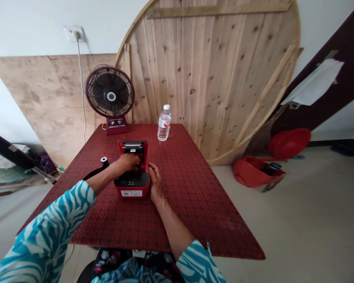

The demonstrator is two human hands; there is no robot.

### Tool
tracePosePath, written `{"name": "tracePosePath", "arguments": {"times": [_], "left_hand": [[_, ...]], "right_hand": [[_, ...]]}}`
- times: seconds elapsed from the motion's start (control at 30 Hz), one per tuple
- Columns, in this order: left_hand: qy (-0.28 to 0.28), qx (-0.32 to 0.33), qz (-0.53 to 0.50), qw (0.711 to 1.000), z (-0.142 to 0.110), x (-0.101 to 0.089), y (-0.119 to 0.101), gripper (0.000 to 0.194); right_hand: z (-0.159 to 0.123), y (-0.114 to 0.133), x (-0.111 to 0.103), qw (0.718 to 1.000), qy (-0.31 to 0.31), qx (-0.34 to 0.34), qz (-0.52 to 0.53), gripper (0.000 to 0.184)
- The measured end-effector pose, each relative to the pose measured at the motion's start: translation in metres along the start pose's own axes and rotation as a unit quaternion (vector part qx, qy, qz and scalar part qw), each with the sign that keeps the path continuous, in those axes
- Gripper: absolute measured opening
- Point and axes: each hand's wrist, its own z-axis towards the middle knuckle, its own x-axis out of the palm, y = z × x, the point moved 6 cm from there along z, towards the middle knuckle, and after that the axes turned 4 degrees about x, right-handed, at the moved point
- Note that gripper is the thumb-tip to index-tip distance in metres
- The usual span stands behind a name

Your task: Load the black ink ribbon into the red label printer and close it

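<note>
Bracing the red printer [132, 188], likely light, stiff plastic best held by its base, the right hand [155, 181] lies open while the left hand [128, 163] dips inside, its hold hidden.

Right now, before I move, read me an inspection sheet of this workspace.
Surface: red patterned tabletop.
Job's things: open red receipt printer; black roll with white core lying left of it.
Clutter: water bottle; desk fan.
Hands: left hand over the printer's open top; right hand against its right side.
Cables: white cord running down from a wall socket.
Surroundings: round wooden board; red bag and red basin on the floor.
</note>
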Motion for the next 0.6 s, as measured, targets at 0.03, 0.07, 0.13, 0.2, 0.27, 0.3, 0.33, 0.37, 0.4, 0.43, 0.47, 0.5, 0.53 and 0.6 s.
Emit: {"name": "tracePosePath", "arguments": {"times": [0.03,0.07,0.13,0.2,0.27,0.3,0.33,0.37,0.4,0.43,0.47,0.5,0.53,0.6], "left_hand": [[0.004,0.011,-0.008,1.000,0.003,0.000,0.001,0.018],[0.006,0.023,-0.018,1.000,0.004,0.000,0.003,0.016],[0.008,0.046,-0.038,0.998,-0.002,-0.003,0.006,0.014],[-0.017,0.066,-0.076,0.995,-0.019,-0.010,0.010,0.022],[-0.084,0.083,-0.149,0.982,-0.046,-0.019,0.014,0.031],[-0.124,0.090,-0.198,0.968,-0.061,-0.022,0.017,0.035],[-0.160,0.087,-0.226,0.957,-0.075,-0.024,0.020,0.038],[-0.185,0.086,-0.240,0.949,-0.088,-0.022,0.021,0.040],[-0.209,0.095,-0.239,0.944,-0.100,-0.019,0.019,0.042],[-0.230,0.107,-0.228,0.940,-0.108,-0.015,0.016,0.043],[-0.253,0.118,-0.211,0.937,-0.114,-0.011,0.013,0.043],[-0.279,0.128,-0.191,0.932,-0.117,-0.008,0.009,0.041],[-0.306,0.134,-0.170,0.927,-0.119,-0.005,0.005,0.036],[-0.355,0.134,-0.133,0.915,-0.117,-0.002,0.000,0.023]], "right_hand": [[0.000,0.000,-0.001,1.000,-0.002,-0.004,-0.002,0.039],[0.001,0.000,-0.001,1.000,-0.006,-0.008,-0.003,0.039],[0.001,-0.001,-0.002,1.000,-0.011,-0.009,-0.003,0.040],[0.001,-0.002,-0.002,1.000,-0.008,-0.005,0.000,0.041],[0.000,-0.001,-0.001,1.000,-0.005,0.000,0.005,0.041],[0.000,-0.001,-0.001,1.000,-0.004,0.003,0.008,0.041],[0.000,-0.001,0.000,1.000,-0.003,0.005,0.011,0.040],[-0.001,0.000,0.001,1.000,-0.002,0.007,0.013,0.040],[-0.001,0.001,0.001,1.000,-0.002,0.007,0.013,0.040],[-0.001,0.001,0.001,1.000,-0.001,0.006,0.011,0.040],[-0.001,0.002,0.001,1.000,-0.002,0.004,0.009,0.040],[-0.001,0.002,0.001,1.000,-0.003,0.003,0.006,0.040],[-0.001,0.002,0.000,1.000,-0.005,0.002,0.005,0.040],[0.000,0.000,0.000,1.000,-0.005,0.002,0.001,0.039]]}}
